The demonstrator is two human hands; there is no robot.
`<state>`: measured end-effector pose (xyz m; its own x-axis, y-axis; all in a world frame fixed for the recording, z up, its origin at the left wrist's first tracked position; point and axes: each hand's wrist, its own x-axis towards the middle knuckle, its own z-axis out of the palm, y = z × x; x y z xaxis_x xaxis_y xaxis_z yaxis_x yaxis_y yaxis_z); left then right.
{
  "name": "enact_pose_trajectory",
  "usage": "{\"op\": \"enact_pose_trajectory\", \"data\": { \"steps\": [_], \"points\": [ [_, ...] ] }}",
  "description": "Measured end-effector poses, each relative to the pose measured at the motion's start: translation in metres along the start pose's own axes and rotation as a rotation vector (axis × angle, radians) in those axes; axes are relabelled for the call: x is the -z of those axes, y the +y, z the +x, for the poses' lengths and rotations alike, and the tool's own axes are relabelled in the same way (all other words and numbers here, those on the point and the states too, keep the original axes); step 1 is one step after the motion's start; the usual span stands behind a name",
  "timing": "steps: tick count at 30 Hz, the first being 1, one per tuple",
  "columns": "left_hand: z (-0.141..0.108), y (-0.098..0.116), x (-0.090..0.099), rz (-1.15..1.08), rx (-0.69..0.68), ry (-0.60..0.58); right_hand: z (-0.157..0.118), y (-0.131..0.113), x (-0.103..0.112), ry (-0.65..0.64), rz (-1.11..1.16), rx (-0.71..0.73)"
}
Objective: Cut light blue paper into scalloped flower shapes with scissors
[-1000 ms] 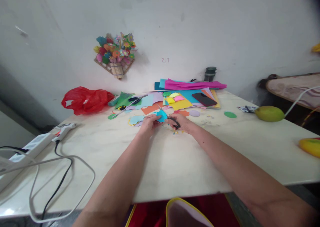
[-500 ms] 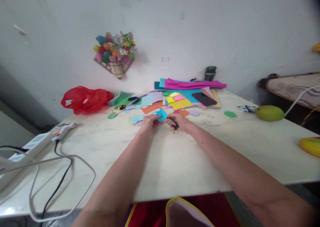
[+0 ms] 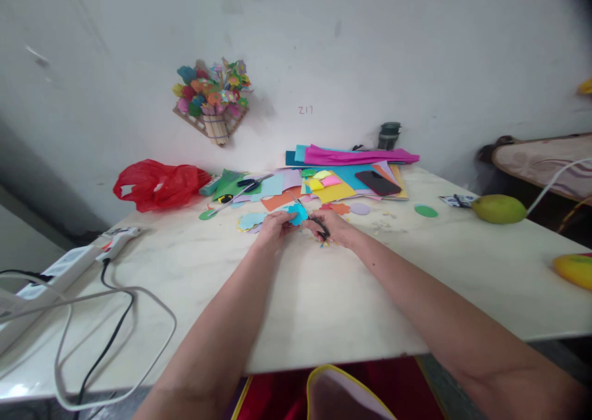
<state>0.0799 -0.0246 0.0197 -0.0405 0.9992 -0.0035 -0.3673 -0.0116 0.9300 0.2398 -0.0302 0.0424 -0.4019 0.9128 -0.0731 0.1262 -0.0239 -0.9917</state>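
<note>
My left hand (image 3: 276, 225) pinches a bright blue paper flower shape (image 3: 298, 214) with a scalloped edge, just above the table. In my right hand (image 3: 337, 227) is a pair of scissors (image 3: 319, 226) with dark handles, its blades up against the right edge of the blue paper. Small paper scraps (image 3: 325, 243) lie beneath the scissors. Beside my left hand rest pale blue flower cut-outs (image 3: 252, 221). Past my right hand are an orange cut-out (image 3: 341, 209) and a lilac oval (image 3: 359, 208).
Coloured sheets (image 3: 342, 188) with a phone (image 3: 378, 183) on them lie at the back. A second pair of scissors (image 3: 248, 184) and a red plastic bag (image 3: 160, 184) sit left of them. Power strips (image 3: 60, 272) with loose cables fill the left side; a green mango (image 3: 499, 209) is right.
Both hands stay almost in place. The blue paper and the scissors have shifted only very slightly.
</note>
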Motion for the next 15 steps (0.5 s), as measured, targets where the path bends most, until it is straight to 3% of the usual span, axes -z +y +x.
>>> {"op": "enact_pose_trajectory", "data": {
  "steps": [15],
  "points": [
    [0.0008, 0.0027, 0.0037, 0.029, 0.025, -0.017, 0.0081, 0.0087, 0.0014, -0.006, -0.007, 0.011]
  ]
}}
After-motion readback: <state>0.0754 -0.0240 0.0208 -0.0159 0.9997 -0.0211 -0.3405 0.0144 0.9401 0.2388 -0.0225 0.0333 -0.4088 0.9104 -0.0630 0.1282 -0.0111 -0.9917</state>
